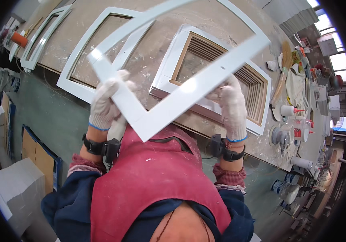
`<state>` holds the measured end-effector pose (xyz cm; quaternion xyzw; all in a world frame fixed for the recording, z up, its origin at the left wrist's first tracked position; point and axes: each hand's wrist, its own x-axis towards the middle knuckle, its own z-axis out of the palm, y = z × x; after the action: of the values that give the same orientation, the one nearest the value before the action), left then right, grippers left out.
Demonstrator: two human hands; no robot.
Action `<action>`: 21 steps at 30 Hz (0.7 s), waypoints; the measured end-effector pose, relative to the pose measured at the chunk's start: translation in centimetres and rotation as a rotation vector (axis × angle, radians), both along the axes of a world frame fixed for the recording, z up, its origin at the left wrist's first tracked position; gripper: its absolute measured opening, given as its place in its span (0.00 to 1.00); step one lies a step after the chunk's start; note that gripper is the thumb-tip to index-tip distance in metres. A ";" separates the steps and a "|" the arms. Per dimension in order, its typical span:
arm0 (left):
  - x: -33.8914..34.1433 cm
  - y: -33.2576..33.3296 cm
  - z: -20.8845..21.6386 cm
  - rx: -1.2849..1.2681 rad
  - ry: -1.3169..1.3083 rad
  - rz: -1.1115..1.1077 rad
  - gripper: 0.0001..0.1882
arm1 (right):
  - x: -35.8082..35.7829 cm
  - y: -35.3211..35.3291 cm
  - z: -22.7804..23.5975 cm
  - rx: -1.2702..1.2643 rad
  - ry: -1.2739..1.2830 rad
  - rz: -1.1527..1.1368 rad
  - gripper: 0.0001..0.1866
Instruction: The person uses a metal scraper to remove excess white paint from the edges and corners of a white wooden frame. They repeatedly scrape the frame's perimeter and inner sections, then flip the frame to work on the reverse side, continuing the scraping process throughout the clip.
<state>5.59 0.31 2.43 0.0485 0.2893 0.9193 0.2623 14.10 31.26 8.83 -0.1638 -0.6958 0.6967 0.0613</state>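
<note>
A glossy white rectangular frame (189,91) is held up, tilted, in front of my body, one corner pointing down toward my apron. My left hand (107,101), in a white knitted glove, grips its short left side. On the long side at the right, my gloved right hand (231,105) closes round the edge, its fingers partly hidden behind the frame. Beneath and behind it lies a stack of similar white frames (257,121) with brown inner edges on the workbench. Another white frame (76,60) lies flat to the left of that stack.
A narrow white frame (46,38) rests at the bench's far left. On the right are a brush (285,68), a bottle with a red tip (289,111), and a tape roll (279,136). Boards (38,155) and a pale block (19,181) stand on the floor at left.
</note>
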 end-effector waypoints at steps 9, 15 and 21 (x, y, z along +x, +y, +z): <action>-2.5 -13.0 -7.8 -0.142 0.025 0.467 0.21 | 6.0 4.6 -3.9 1.474 -0.014 0.256 0.40; -4.1 -16.9 -10.4 -0.330 -0.083 0.536 0.22 | 7.0 4.0 -5.0 1.542 0.025 0.169 0.38; -4.9 -17.0 -6.0 -1.099 -0.269 0.361 0.26 | 9.5 1.9 -4.4 1.567 0.099 0.095 0.33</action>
<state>0.73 -16.64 -3.52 -0.2614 0.6908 0.6629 0.1227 23.58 33.15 4.38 -0.0116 -0.9870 0.0114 0.1598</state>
